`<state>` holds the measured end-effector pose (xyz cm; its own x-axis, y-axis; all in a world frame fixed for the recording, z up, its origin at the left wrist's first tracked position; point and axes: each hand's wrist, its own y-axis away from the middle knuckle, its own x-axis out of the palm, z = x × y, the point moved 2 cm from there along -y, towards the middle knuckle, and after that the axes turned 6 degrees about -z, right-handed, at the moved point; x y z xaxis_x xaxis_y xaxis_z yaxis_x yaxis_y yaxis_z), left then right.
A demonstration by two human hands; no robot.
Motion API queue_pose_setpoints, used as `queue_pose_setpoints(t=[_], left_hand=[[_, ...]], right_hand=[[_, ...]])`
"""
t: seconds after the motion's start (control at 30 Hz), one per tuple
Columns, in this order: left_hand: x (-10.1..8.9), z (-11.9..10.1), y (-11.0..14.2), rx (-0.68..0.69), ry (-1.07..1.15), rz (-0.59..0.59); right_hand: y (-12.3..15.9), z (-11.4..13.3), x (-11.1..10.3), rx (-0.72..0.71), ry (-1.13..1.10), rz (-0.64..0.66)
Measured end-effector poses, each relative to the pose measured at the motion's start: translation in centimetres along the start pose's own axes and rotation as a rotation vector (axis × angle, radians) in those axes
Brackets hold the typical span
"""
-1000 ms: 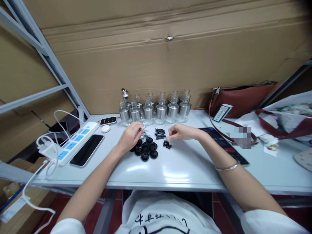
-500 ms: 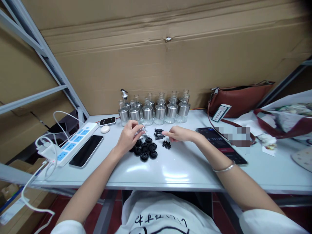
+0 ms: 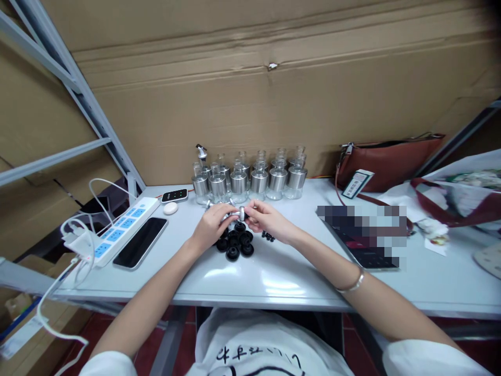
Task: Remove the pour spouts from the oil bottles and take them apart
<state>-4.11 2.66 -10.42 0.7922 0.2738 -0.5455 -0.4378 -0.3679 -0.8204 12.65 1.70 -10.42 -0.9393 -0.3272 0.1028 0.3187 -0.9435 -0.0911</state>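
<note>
My left hand (image 3: pixel 213 222) is closed on a small silver pour spout (image 3: pixel 241 213), held sideways above the table. My right hand (image 3: pixel 268 219) pinches at the spout's wider end, its fingertips around a small dark piece that is mostly hidden. Just below the hands lies a cluster of round black stoppers (image 3: pixel 234 240). Some tiny black caps (image 3: pixel 268 236) sit under my right hand, which covers the black stems. Behind my hands are several glass bottles with metal bands (image 3: pixel 259 181); one at the back left carries a spout with a black tip (image 3: pixel 201 152).
At left are a power strip (image 3: pixel 125 223) with white cables, a black-screened phone (image 3: pixel 141 243), a small black device (image 3: pixel 175 196) and a white round case (image 3: pixel 170 208). On the right lie a partly blurred phone (image 3: pixel 373 258) and a brown bag (image 3: pixel 385 164). Cardboard (image 3: pixel 250 109) stands behind.
My right hand has moved left and up from the black stems to the spout in my left hand. My left hand has shifted slightly right, and both hands now meet at the spout.
</note>
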Motion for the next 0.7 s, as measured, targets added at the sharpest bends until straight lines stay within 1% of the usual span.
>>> queue_pose_setpoints(t=[0.13,0.23,0.3,0.4,0.47,0.57,0.63,0.7], left_hand=[[-0.7,0.4,-0.6,0.034,-0.104,0.178],[-1.6,0.5,-1.1,-0.008,-0.080,0.273],[-2.3,0.4,-1.4,-0.041,-0.044,0.280],[-3.0,0.1,-1.8,-0.065,-0.015,0.246],[-3.2,0.1,-1.9,-0.082,0.008,0.250],[-3.1,0.2,-2.1,-0.148,0.046,0.311],[-3.1,0.3,-2.3,-0.213,0.075,0.353],[-3.1,0.3,-2.4,-0.268,0.118,0.382]], right_hand=[[0.0,0.0,0.2,-0.026,-0.028,-0.053],[0.2,0.4,0.7,-0.069,0.009,-0.081],[0.4,0.7,1.2,-0.115,0.045,-0.059],[0.8,1.2,1.8,-0.204,0.121,-0.036],[1.1,1.5,1.8,-0.284,0.218,-0.064],[1.4,1.8,1.6,-0.443,0.462,-0.116],[1.5,2.0,1.5,-0.576,0.626,-0.123],[1.6,2.3,1.5,-0.742,0.767,-0.108]])
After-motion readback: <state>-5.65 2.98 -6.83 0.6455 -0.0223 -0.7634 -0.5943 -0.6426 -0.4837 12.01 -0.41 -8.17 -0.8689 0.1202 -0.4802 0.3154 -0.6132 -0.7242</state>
